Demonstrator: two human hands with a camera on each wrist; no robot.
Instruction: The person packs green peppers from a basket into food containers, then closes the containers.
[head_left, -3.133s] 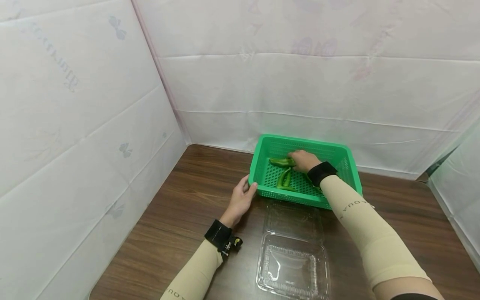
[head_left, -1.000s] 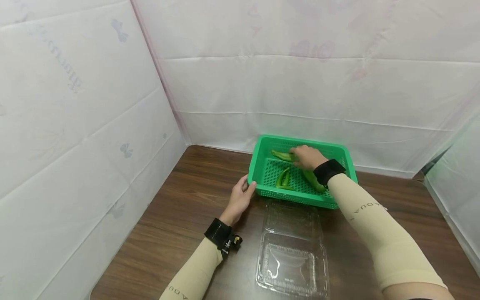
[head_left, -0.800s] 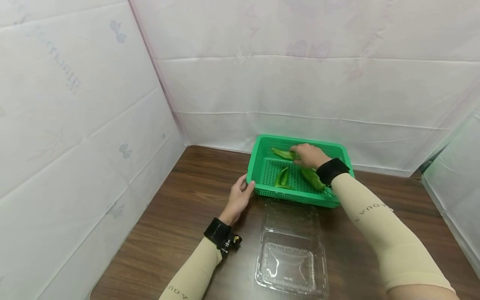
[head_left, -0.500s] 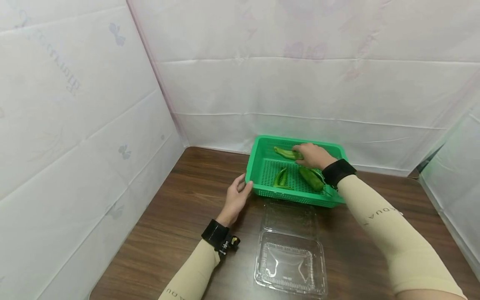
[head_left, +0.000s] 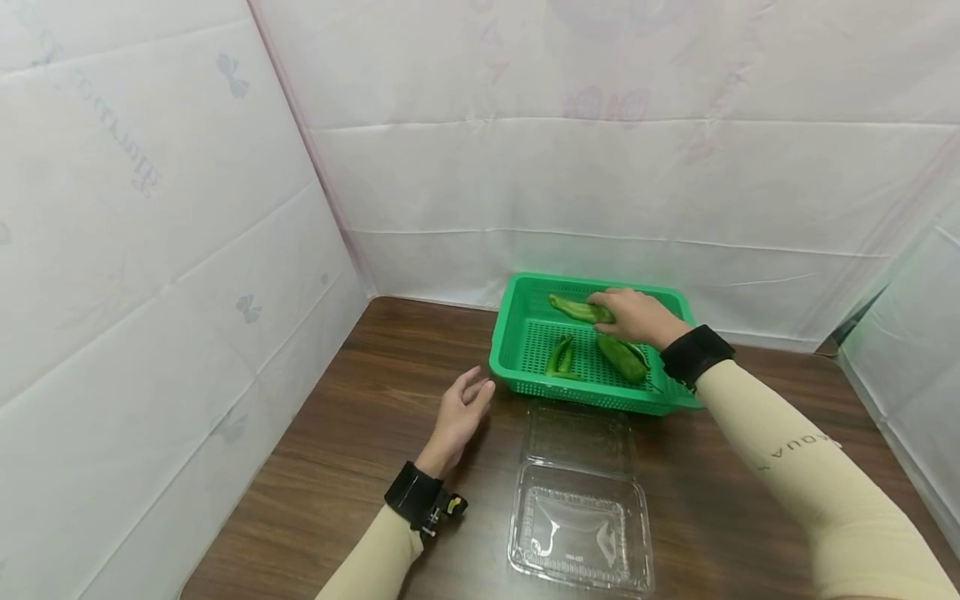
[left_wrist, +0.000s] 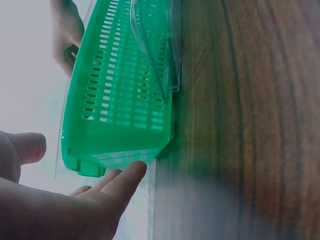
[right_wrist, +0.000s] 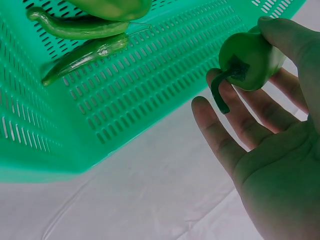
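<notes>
Right hand (head_left: 636, 317) clasping a pepper (head_left: 577, 309), stem end hidden; left hand (head_left: 459, 412) slack, empty.

The basket (head_left: 517, 333) sits at the back of the table (head_left: 360, 433), with peppers (head_left: 592, 350) in it. The tray (head_left: 581, 517) lies open before it. The left hand (head_left: 457, 412) rests left of the basket, apart from it; the right hand (head_left: 637, 315) is over the basket.

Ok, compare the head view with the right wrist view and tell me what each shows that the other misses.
Head view only: the left hand lying open on the wooden table beside the basket, and the clear clamshell box lying open.
Right wrist view only: the dark stem of the held pepper, up close.
Both: the right hand holding a green pepper over the green basket, with more peppers inside.
</notes>
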